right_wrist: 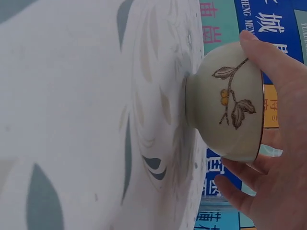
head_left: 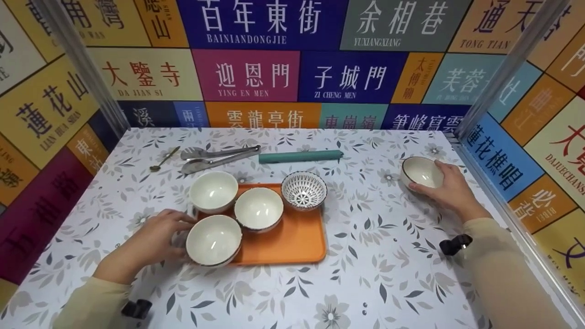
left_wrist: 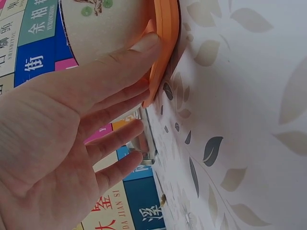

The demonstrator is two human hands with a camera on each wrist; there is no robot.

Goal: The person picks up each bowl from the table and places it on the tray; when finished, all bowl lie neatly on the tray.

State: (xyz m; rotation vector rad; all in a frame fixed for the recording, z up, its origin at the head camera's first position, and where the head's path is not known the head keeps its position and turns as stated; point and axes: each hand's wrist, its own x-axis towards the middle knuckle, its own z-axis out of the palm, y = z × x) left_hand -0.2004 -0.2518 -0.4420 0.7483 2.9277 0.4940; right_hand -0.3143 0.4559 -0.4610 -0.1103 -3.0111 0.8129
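My right hand (head_left: 457, 192) holds a small cream bowl (head_left: 421, 172) by its rim at the table's right side. In the right wrist view, thumb and fingers span the bowl (right_wrist: 228, 103), which has a painted branch and stands upright. My left hand (head_left: 155, 237) is beside the front-left bowl (head_left: 214, 240) on an orange tray (head_left: 292, 242). In the left wrist view, its fingers stretch out near the tray's edge, the thumb overlapping a bowl (left_wrist: 103, 33); contact is unclear. Also grouped there are a rear-left bowl (head_left: 214, 192), a middle bowl (head_left: 259, 209) and a black-patterned bowl (head_left: 304, 191).
Behind the tray lie metal tongs (head_left: 219, 157), a small gold-coloured spoon (head_left: 164, 160) and a long green object (head_left: 299, 156). A flowered cloth (head_left: 365, 274) covers the table. Sign-printed panels (head_left: 247, 75) and metal posts (head_left: 498, 68) surround its back and sides.
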